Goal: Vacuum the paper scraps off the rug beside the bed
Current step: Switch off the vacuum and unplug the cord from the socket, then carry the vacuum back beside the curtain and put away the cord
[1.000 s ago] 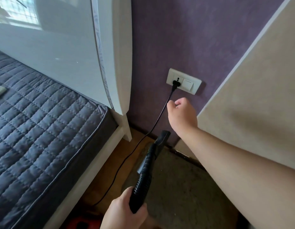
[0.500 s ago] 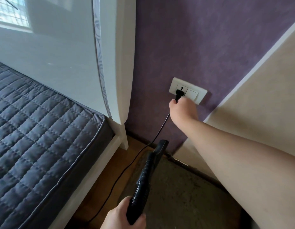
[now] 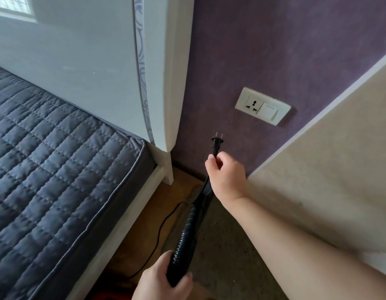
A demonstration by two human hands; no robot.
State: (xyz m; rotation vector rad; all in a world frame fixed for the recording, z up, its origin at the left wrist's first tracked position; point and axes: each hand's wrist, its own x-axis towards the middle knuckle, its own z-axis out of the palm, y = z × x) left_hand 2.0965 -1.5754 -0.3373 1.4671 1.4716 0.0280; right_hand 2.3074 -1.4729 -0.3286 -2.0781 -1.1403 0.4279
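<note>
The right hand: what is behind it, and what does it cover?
Behind the right hand lies the nozzle end of the black vacuum hose; the tip is covered. The hand also hides where the power cord leaves the plug it holds. The purple wall stands beyond.

Left hand (image 3: 164, 278) cut by bottom edge; cord (image 3: 159, 234) partly hidden.

black ribbed hose (image 3: 184, 241) (slanted) over speckled rug (image 3: 231, 245).

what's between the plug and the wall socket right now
Nothing visible. The plug is pinched in the right hand, prongs up, below and left of the empty socket, with only bare purple wall between them.
</note>
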